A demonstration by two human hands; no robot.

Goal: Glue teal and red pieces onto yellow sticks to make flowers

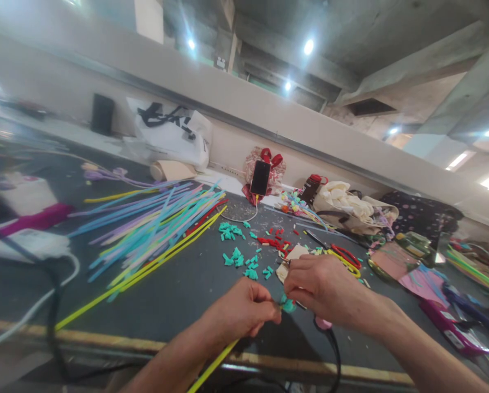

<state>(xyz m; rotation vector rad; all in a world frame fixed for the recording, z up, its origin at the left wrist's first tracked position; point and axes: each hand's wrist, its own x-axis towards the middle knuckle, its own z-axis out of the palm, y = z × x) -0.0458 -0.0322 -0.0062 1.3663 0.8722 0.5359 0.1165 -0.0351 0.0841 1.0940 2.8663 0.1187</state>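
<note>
My left hand (238, 312) is closed in a pinch around a thin yellow-green stick (212, 365) that runs down toward the table's front edge. My right hand (322, 288) is closed too, its fingertips meeting the left hand's at a small teal piece (287, 305) held between them. Both hands hover just above the dark table (179, 289). Loose teal pieces (238, 259) and red pieces (273, 241) lie scattered just beyond the hands.
A fan of long coloured sticks (154, 224) covers the table's left. A phone (260, 177) leans on the back wall with a white cable. Red-handled scissors (345, 255), bags, cloth and a bottle crowd the right. A black cable (334, 349) hangs by the front edge.
</note>
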